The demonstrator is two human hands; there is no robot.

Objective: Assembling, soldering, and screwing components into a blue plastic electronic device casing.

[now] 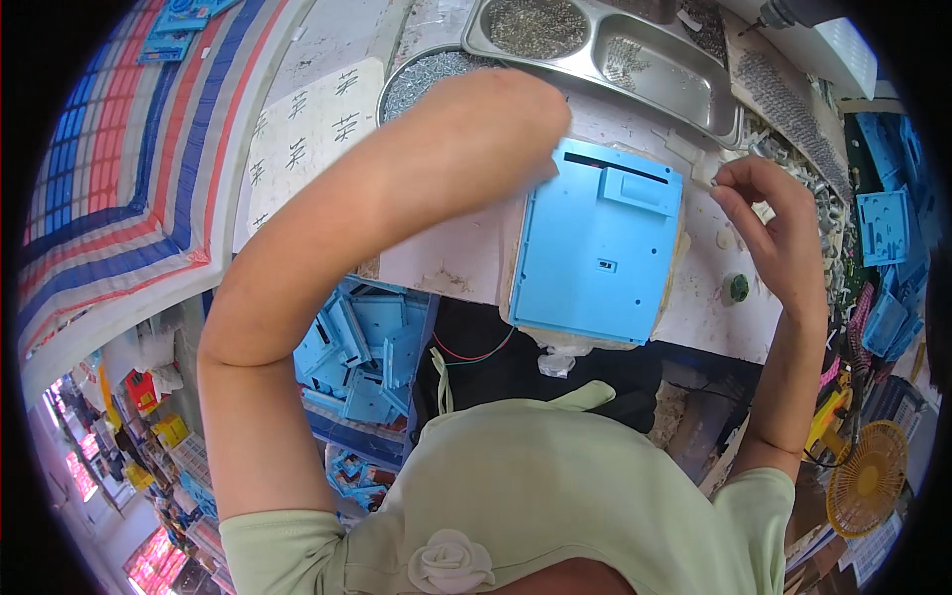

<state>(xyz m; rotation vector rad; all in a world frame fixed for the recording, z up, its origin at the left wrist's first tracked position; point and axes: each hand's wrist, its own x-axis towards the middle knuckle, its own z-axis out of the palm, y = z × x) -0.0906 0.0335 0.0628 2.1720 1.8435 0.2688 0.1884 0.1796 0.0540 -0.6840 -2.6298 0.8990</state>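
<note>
A flat light-blue plastic panel (585, 253) lies in front of me, with a slot along its far edge and a raised rectangular block near its far right corner. My left hand (526, 124) is bent over the panel's far left corner; its fingers are hidden and blurred, so any hold cannot be made out. To the right of the panel, my right hand (778, 213) is raised with thumb and forefinger pinched together. Something small and pale shows at those fingertips, too small to name.
Beyond the panel stands a metal tray (664, 89) with small metal parts, beside a round dish (426, 79) of screws. Blue plastic pieces (367, 342) fill a bin at lower left. A small green round object (736, 288) sits right of the panel, and a yellow fan (868, 479) stands far right.
</note>
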